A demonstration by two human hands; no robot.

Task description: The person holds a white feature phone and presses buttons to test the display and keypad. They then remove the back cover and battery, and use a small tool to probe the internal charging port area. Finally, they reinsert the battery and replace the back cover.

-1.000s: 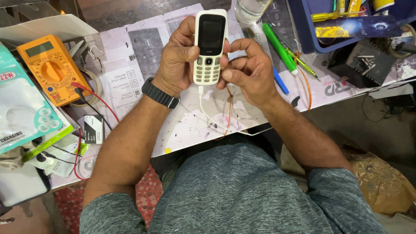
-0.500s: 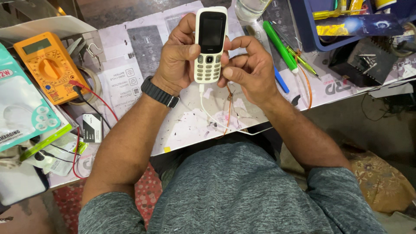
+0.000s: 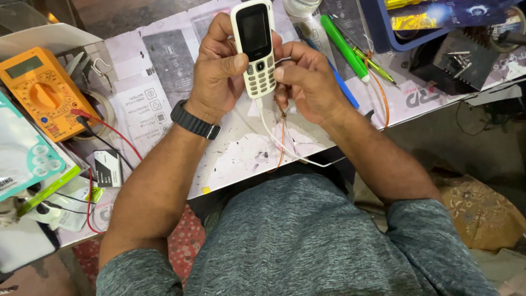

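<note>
Above the paper-covered bench (image 3: 241,159), a white keypad phone (image 3: 255,46) is held upright between both hands.

Left hand (image 3: 219,68) is wrapped round the phone's left edge, thumb laid across the keys, wrist bent back above a black watch (image 3: 194,120). Right hand (image 3: 309,82) is curled at the right edge, thumb tip pressed on the keypad. A white cable (image 3: 279,140) hangs from the base. An orange multimeter (image 3: 41,90) is seen far left.
</note>
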